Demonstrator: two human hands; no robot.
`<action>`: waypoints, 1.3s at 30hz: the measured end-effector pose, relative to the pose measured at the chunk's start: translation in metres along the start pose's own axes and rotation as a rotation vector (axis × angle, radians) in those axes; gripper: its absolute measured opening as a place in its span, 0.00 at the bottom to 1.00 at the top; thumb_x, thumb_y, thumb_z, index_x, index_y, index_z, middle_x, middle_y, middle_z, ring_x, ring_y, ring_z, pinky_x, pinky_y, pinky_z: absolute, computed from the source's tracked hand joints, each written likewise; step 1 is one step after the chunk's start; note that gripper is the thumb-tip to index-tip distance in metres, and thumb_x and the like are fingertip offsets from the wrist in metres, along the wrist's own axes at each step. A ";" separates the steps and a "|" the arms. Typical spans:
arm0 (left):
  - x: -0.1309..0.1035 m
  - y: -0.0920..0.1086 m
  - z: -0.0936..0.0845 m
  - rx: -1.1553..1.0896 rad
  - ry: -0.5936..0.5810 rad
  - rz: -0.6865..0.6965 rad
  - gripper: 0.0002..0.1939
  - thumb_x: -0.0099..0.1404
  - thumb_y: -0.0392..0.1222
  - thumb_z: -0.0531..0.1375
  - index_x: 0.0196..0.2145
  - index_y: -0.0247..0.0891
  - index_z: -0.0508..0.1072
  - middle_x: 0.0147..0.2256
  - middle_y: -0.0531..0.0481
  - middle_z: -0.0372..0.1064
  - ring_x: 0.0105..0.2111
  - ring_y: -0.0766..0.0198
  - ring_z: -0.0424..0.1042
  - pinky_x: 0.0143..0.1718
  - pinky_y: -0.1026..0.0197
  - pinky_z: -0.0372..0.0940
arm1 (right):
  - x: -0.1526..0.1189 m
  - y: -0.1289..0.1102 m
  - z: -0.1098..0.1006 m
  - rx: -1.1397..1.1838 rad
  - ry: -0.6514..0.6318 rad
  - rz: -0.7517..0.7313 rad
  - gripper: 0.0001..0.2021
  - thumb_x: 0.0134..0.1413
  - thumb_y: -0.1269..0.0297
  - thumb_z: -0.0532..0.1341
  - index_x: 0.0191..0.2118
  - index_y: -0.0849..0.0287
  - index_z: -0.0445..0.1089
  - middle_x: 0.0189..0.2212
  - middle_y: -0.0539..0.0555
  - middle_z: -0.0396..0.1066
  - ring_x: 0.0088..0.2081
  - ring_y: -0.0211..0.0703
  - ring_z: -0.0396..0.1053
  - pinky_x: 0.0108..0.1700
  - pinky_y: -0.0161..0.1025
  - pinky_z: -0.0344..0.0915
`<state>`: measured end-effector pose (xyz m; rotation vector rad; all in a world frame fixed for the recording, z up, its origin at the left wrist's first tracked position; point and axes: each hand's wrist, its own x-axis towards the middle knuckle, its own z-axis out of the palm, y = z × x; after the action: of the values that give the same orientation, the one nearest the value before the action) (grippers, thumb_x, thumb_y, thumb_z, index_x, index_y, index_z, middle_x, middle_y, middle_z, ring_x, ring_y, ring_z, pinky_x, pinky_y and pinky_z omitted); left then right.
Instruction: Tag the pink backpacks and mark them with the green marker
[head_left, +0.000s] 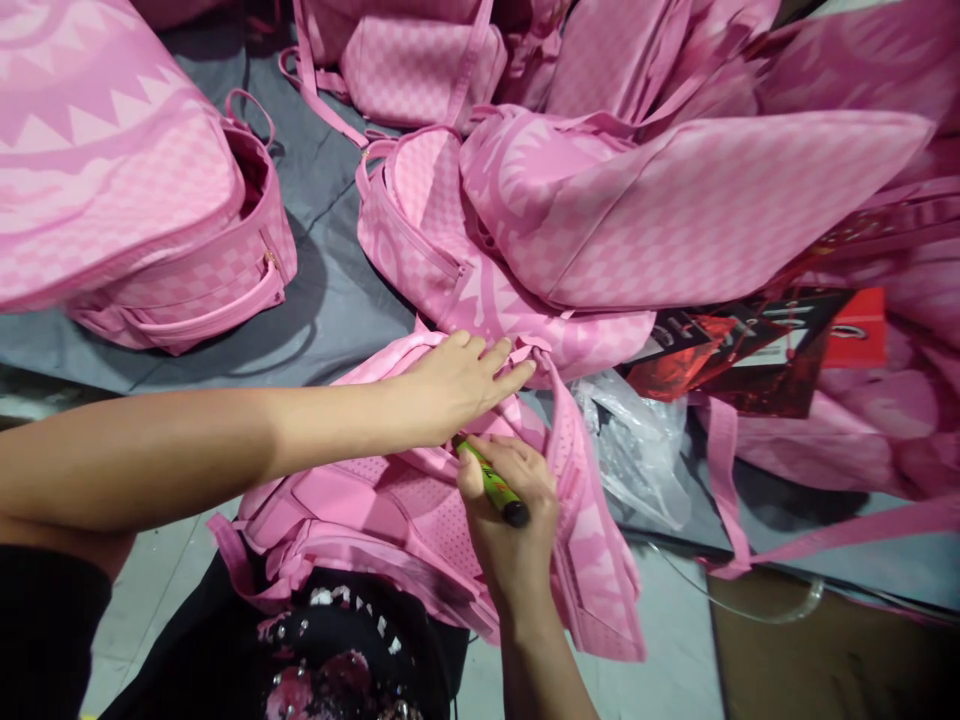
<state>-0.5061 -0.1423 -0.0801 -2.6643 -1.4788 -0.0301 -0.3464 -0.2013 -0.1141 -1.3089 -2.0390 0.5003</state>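
Note:
A pink backpack [420, 510] with dotted mesh padding lies across the lap and against the table edge. My left hand [461, 385] rests flat on its upper part, fingers spread and pointing right. Just below it, my right hand [517, 490] is closed around a green marker [491, 482] with a black end. The marker's other end points up and left at the fabric beneath my left hand; its tip is hard to make out.
Pink checkered backpacks [705, 210] are piled across the back and right of the grey-covered table [322, 230]. Another backpack [187, 250] stands at the left. Black and red tags [787, 350] and a clear plastic bag [637, 450] are at the right.

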 end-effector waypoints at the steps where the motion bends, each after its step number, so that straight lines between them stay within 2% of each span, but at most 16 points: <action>1: 0.000 0.000 0.000 0.000 -0.004 0.001 0.39 0.62 0.37 0.59 0.67 0.32 0.49 0.64 0.32 0.54 0.51 0.48 0.66 0.46 0.54 0.57 | 0.000 0.001 0.000 0.023 -0.001 -0.008 0.07 0.55 0.67 0.62 0.39 0.56 0.76 0.36 0.55 0.75 0.42 0.49 0.70 0.47 0.50 0.66; 6: 0.000 -0.001 -0.002 0.000 -0.031 0.004 0.38 0.63 0.38 0.59 0.67 0.32 0.49 0.64 0.32 0.54 0.50 0.48 0.67 0.46 0.54 0.57 | -0.002 0.003 0.000 -0.003 0.019 0.000 0.08 0.55 0.66 0.63 0.40 0.56 0.77 0.36 0.54 0.75 0.42 0.49 0.70 0.48 0.51 0.65; 11: 0.000 0.000 -0.001 -0.006 -0.036 -0.003 0.43 0.59 0.39 0.63 0.68 0.32 0.48 0.64 0.33 0.54 0.52 0.48 0.65 0.48 0.53 0.56 | 0.001 0.002 0.001 -0.024 0.020 -0.019 0.06 0.54 0.68 0.62 0.38 0.57 0.76 0.34 0.53 0.76 0.41 0.49 0.71 0.47 0.51 0.65; 14: -0.002 -0.002 -0.007 0.006 -0.067 0.007 0.41 0.62 0.39 0.61 0.68 0.32 0.47 0.64 0.34 0.55 0.55 0.49 0.63 0.51 0.53 0.57 | 0.001 0.002 0.002 0.037 0.028 -0.059 0.06 0.56 0.68 0.62 0.39 0.56 0.75 0.35 0.53 0.77 0.40 0.48 0.72 0.46 0.49 0.66; 16: -0.007 -0.006 -0.014 0.013 -0.126 -0.006 0.44 0.62 0.44 0.63 0.69 0.33 0.45 0.65 0.33 0.52 0.58 0.45 0.59 0.54 0.50 0.56 | -0.001 0.003 0.003 0.100 0.022 -0.066 0.07 0.57 0.69 0.61 0.40 0.56 0.75 0.36 0.53 0.77 0.39 0.47 0.74 0.45 0.47 0.66; 18: -0.016 -0.010 -0.024 0.009 -0.211 -0.062 0.54 0.56 0.51 0.67 0.70 0.38 0.40 0.68 0.33 0.45 0.61 0.40 0.55 0.54 0.45 0.57 | -0.003 0.003 0.003 0.130 0.040 -0.055 0.06 0.58 0.68 0.62 0.41 0.55 0.75 0.36 0.53 0.77 0.39 0.47 0.74 0.45 0.47 0.66; 20: -0.025 -0.014 -0.032 0.000 -0.276 -0.128 0.63 0.51 0.54 0.70 0.70 0.42 0.34 0.69 0.33 0.39 0.60 0.37 0.55 0.52 0.42 0.60 | -0.005 0.001 0.004 0.158 0.056 -0.059 0.06 0.58 0.67 0.62 0.41 0.56 0.75 0.36 0.53 0.78 0.40 0.47 0.74 0.45 0.47 0.64; 23: -0.036 -0.014 -0.038 -0.016 -0.292 -0.161 0.64 0.52 0.56 0.69 0.70 0.45 0.29 0.70 0.34 0.32 0.61 0.37 0.53 0.49 0.43 0.63 | -0.007 -0.004 0.008 0.216 0.043 -0.056 0.07 0.59 0.66 0.62 0.41 0.55 0.75 0.37 0.53 0.78 0.41 0.47 0.74 0.47 0.48 0.62; 25: -0.038 -0.011 -0.037 -0.006 -0.290 -0.177 0.62 0.53 0.58 0.68 0.70 0.45 0.29 0.70 0.33 0.31 0.61 0.36 0.51 0.49 0.42 0.63 | -0.007 -0.007 0.013 0.251 0.038 -0.036 0.07 0.58 0.66 0.62 0.41 0.55 0.76 0.38 0.53 0.78 0.41 0.47 0.74 0.48 0.48 0.59; 27: -0.037 -0.007 -0.034 0.049 -0.294 -0.196 0.63 0.52 0.56 0.68 0.70 0.46 0.29 0.70 0.33 0.32 0.60 0.36 0.53 0.48 0.41 0.64 | -0.007 -0.008 0.017 0.263 0.044 -0.029 0.07 0.57 0.65 0.63 0.41 0.55 0.76 0.38 0.52 0.78 0.41 0.46 0.74 0.48 0.48 0.57; 30: -0.032 -0.004 -0.032 0.156 -0.314 -0.196 0.64 0.51 0.46 0.70 0.70 0.46 0.28 0.68 0.31 0.39 0.55 0.40 0.59 0.45 0.44 0.66 | -0.007 -0.006 0.020 0.264 0.050 -0.042 0.07 0.57 0.65 0.64 0.42 0.54 0.76 0.37 0.52 0.78 0.41 0.46 0.73 0.47 0.47 0.55; 33: -0.030 -0.008 -0.033 0.163 -0.338 -0.136 0.59 0.55 0.40 0.66 0.70 0.44 0.27 0.65 0.31 0.47 0.51 0.44 0.62 0.41 0.49 0.68 | -0.007 -0.004 0.020 0.289 0.053 -0.040 0.07 0.57 0.65 0.64 0.42 0.55 0.76 0.37 0.51 0.78 0.41 0.45 0.73 0.47 0.46 0.54; 36: -0.032 -0.014 -0.037 0.115 -0.350 -0.106 0.52 0.59 0.36 0.60 0.70 0.46 0.30 0.67 0.34 0.43 0.53 0.45 0.60 0.43 0.49 0.67 | -0.007 -0.003 0.019 0.294 0.066 -0.055 0.07 0.57 0.65 0.64 0.41 0.55 0.76 0.36 0.50 0.78 0.40 0.45 0.73 0.46 0.45 0.54; 39: -0.035 -0.018 -0.040 0.062 -0.381 -0.112 0.51 0.58 0.33 0.59 0.70 0.48 0.33 0.69 0.36 0.36 0.57 0.45 0.58 0.47 0.49 0.66 | -0.006 -0.003 0.019 0.278 0.073 -0.067 0.06 0.57 0.64 0.64 0.41 0.55 0.76 0.36 0.50 0.78 0.39 0.45 0.73 0.46 0.45 0.54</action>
<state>-0.5389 -0.1661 -0.0412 -2.6371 -1.6942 0.5347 -0.3601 -0.2075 -0.1282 -1.0739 -1.8687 0.6686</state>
